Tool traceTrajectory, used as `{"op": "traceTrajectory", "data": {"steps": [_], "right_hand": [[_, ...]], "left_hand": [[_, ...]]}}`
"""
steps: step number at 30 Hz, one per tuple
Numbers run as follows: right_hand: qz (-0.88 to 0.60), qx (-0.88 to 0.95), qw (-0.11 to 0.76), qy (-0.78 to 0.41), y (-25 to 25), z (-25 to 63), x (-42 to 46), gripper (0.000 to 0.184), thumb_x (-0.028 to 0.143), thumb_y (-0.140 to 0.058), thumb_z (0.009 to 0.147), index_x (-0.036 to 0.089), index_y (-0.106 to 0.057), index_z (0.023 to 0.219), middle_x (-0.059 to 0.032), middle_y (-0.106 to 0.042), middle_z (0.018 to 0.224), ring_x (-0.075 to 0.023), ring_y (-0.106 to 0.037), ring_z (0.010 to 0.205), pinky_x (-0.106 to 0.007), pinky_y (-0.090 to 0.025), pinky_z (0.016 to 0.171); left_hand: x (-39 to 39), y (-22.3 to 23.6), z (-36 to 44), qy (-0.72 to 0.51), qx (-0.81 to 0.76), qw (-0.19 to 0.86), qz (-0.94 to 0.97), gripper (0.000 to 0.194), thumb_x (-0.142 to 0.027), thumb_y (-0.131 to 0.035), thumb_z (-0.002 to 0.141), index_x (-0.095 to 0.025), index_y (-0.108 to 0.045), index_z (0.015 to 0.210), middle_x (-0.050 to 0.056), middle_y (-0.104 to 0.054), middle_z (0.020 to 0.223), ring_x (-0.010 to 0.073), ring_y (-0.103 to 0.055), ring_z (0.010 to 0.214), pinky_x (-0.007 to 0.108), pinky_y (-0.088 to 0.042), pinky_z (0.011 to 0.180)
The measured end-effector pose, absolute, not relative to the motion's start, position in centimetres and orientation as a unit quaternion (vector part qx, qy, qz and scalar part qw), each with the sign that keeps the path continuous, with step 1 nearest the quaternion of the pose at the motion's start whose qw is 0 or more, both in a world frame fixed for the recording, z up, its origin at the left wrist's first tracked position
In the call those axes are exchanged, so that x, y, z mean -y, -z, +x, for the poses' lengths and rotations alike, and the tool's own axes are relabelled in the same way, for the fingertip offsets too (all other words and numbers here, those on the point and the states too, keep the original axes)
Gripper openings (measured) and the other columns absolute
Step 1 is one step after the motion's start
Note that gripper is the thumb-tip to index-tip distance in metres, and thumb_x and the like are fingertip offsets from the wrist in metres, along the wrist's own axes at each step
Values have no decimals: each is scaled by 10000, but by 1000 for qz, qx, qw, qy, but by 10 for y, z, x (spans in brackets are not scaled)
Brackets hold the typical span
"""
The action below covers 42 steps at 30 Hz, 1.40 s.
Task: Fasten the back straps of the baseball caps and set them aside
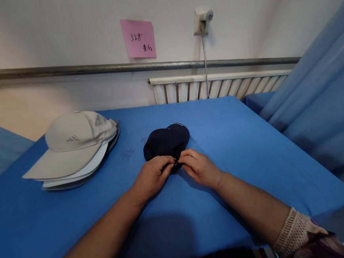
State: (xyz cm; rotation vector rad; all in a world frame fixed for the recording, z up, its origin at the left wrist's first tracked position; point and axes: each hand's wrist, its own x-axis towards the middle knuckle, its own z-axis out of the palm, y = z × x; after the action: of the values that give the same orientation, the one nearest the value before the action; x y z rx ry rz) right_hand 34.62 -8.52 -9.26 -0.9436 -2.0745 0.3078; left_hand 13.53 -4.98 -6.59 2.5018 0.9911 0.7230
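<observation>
Between the left hand (pixel 157 170) and right hand (pixel 201 168), the near edge of the dark cap (pixel 162 141) is being pinched by both. Just beyond the grip, its crown is lying over the table (pixel 232 140). Were one pinch slackening or the pull coming unevenly, the edge could be slipping free or the crown twisting. Exactly what is being pinched is being hidden by the fingers, and seams are being lost in the dark cloth.
</observation>
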Motion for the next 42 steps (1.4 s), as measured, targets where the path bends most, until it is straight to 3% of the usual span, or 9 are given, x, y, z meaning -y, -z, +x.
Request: {"op": "traceTrajectory", "data": {"steps": [8,12,15,23,33,42], "right_hand": [[-436,787,419,-120,97,343,85,163,160,-528,930,207,-620,1055,-78,-628,1018,-191,-617,903,-332,-525,797],[-485,747,427,-155,97,341,84,110,179,-570,900,203,-633,987,-38,-629,911,-150,-593,743,-287,-492,695],[-500,734,427,-172,95,340,84,93,171,-584,880,201,-650,938,-17,-618,858,-124,-561,674,-260,-457,644],[-492,746,400,-205,97,343,81,84,209,-594,900,215,-676,918,-5,-609,835,-123,-564,721,-252,-441,672],[-475,748,388,-254,97,349,79,90,216,-599,912,211,-686,889,0,-610,839,-117,-576,740,-254,-456,698],[-454,725,428,-291,103,348,76,102,204,-607,905,228,-698,866,9,-623,807,-131,-596,779,-269,-482,741]], "left_hand": [[50,69,140,-276,-336,210,876,210,-246,-502,955,-197,-648,1097,62,-693,1115,192,-654,1030,346,-516,931],[53,68,143,-246,-342,207,883,274,-252,-611,887,-192,-607,1154,82,-657,1187,224,-621,1093,386,-501,960],[55,69,147,-236,-355,194,884,235,-199,-589,882,-185,-608,1116,81,-666,1139,224,-624,1064,390,-503,943],[53,72,148,-266,-355,201,873,194,-166,-513,903,-191,-642,1045,64,-655,1031,198,-618,981,368,-504,895],[55,72,151,-244,-408,321,819,160,-200,-472,907,-208,-536,1053,38,-647,988,197,-628,916,369,-498,856],[52,65,152,-242,-381,428,783,130,-195,-480,853,-199,-561,955,1,-601,853,160,-569,790,296,-487,723]]}}
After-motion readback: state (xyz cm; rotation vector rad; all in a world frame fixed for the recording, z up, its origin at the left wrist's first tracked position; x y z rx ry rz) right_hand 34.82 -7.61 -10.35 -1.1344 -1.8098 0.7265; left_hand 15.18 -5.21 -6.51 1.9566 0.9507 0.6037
